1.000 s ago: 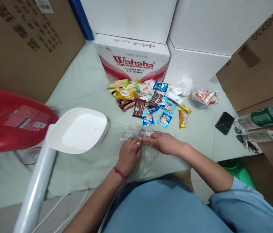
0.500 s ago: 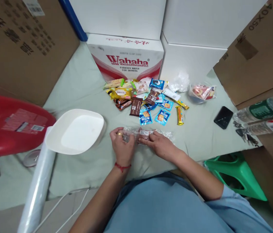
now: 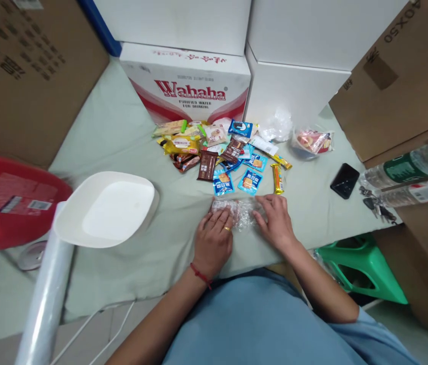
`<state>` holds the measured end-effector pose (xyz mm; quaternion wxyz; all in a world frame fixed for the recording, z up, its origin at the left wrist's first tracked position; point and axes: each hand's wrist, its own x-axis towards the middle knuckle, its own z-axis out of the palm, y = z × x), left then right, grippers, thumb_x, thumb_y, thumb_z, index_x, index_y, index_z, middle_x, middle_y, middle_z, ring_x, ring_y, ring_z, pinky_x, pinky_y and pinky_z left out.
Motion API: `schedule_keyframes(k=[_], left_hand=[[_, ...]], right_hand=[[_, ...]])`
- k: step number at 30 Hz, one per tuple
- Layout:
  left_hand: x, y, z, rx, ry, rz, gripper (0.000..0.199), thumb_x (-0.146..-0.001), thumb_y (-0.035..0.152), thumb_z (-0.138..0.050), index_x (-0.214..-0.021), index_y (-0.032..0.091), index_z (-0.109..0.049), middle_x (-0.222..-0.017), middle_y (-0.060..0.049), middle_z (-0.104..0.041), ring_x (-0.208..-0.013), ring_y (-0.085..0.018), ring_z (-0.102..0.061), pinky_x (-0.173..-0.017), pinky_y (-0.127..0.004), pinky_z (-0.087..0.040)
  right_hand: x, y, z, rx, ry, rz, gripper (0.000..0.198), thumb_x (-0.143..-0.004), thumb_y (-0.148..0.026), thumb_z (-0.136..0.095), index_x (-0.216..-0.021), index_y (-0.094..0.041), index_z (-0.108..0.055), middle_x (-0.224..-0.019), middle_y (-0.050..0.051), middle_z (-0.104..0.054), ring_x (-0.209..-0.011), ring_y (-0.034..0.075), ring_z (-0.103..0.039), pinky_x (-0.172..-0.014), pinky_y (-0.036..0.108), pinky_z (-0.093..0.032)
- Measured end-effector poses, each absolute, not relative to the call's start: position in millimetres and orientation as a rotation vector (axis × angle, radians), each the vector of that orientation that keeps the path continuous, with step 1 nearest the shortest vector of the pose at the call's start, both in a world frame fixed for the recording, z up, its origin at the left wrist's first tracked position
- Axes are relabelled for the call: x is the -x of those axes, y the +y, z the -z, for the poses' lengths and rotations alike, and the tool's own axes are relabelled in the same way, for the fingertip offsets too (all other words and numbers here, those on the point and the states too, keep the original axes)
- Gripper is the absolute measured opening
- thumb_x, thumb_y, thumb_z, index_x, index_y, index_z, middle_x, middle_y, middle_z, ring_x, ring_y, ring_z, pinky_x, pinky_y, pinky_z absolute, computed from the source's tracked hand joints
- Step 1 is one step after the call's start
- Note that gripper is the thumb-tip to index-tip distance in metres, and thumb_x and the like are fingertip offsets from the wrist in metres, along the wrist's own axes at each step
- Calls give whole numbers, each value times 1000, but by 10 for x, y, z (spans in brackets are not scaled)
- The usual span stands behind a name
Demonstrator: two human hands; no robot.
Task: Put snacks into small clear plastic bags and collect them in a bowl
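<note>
In front of me lies a brown snack packet (image 3: 221, 204) wrapped in clear plastic film (image 3: 244, 213), with a pale label on its upper side. My left hand (image 3: 216, 233), with a gold ring, rests fingers flat on the packet's near side and covers part of it. At the film's right end is my right hand (image 3: 277, 220), its thumb and forefinger apart near the crumpled edge; whether they touch it I cannot tell. Just beyond lie blue snack sachets (image 3: 250, 181), a brown chocolate-coloured packet (image 3: 206, 166) and a yellow wrapped bar (image 3: 278, 178).
A white basin (image 3: 62, 223) and a roll of plastic film (image 3: 41, 304) stand left, by a red object (image 3: 16, 203). A Wahaba-style "Wahaha" carton (image 3: 191, 96) is behind the snacks. To the right are a phone (image 3: 345, 180), keys (image 3: 379, 209), bottles (image 3: 411, 170) and a green stool (image 3: 365, 268).
My left hand has moved from the film's left end onto the packet. The right hand has left the packet and shifted right to the film's other end, its fingers spreading.
</note>
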<state>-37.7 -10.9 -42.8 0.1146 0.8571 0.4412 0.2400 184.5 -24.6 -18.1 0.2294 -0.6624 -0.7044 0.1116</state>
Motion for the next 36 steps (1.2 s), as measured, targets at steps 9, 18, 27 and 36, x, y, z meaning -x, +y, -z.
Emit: schedule_keyframes(k=[9, 18, 27, 36], left_hand=[[376, -147, 464, -2560, 1303, -704, 45, -95, 10, -50, -133, 24, -70, -145, -8, -68, -136, -27, -60, -114, -47, -38], [716, -204, 364, -2447, 1257, -915, 42, -94, 12, -52, -132, 23, -66, -135, -11, -72, -135, -29, -60, -106, -49, -52], [1518, -404, 454, -2547, 1452, -1015, 23, -96, 16, -59, -117, 21, -66, -110, -11, -77, -121, -33, -66, -100, -52, -54], [1497, -600, 655, -2591, 1395, -995, 18, -98, 14, -57, -114, 18, -64, -110, -12, -76, -111, -31, -69, -95, -46, -51]], right_hand=[[-1635, 49, -136, 1802, -1964, -641, 9, -97, -25, -60, -105, -22, -64, -95, 5, -66, -83, 21, -60, -76, 30, -47], [-838, 533, 67, 1745, -2227, -703, 18, -106, -23, -48, -108, -18, -65, -113, 11, -65, -95, 22, -62, -78, 30, -46], [-627, 189, 237, 1701, -2415, -176, 36, -94, -45, -72, -118, -19, -64, -117, 14, -63, -106, 30, -55, -95, 51, -50], [-2034, 263, -329, 1663, -1770, -329, 26, -103, -23, -52, -124, -25, -66, -109, 6, -74, -97, 21, -68, -87, 36, -57]])
